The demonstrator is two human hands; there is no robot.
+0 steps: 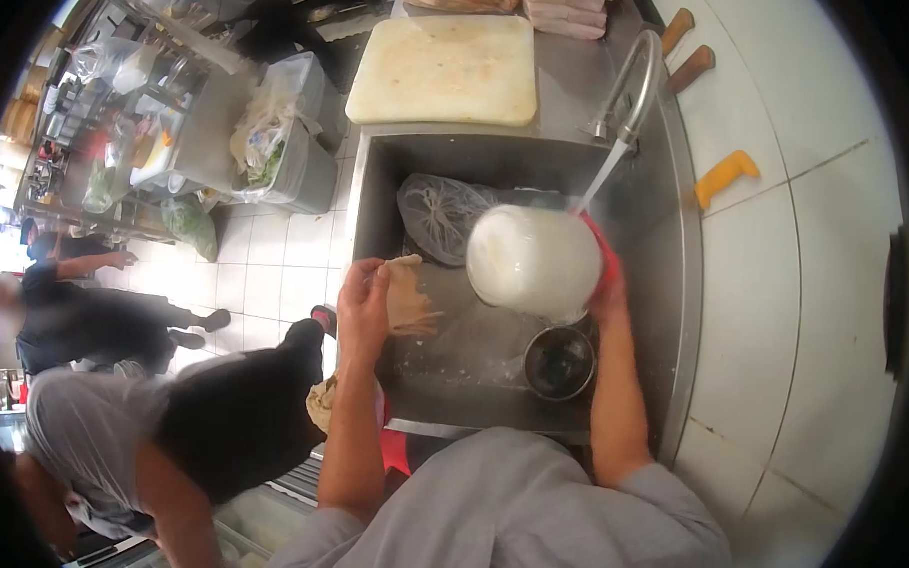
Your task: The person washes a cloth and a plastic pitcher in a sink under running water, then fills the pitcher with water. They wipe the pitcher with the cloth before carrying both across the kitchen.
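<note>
Fingers (359, 281) of my left hand (362, 306) pinch the rag (406, 294) while my right hand (606, 289) grips the white bowl (533, 262), best tilted squarely under the water stream (600, 177).

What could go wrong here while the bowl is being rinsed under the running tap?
The right hand alone holds the wet white bowl under the tap stream; it could slip onto the metal bowl below. The plastic bag lying in the sink might block the drain. The left hand holds only a tan cloth.
</note>
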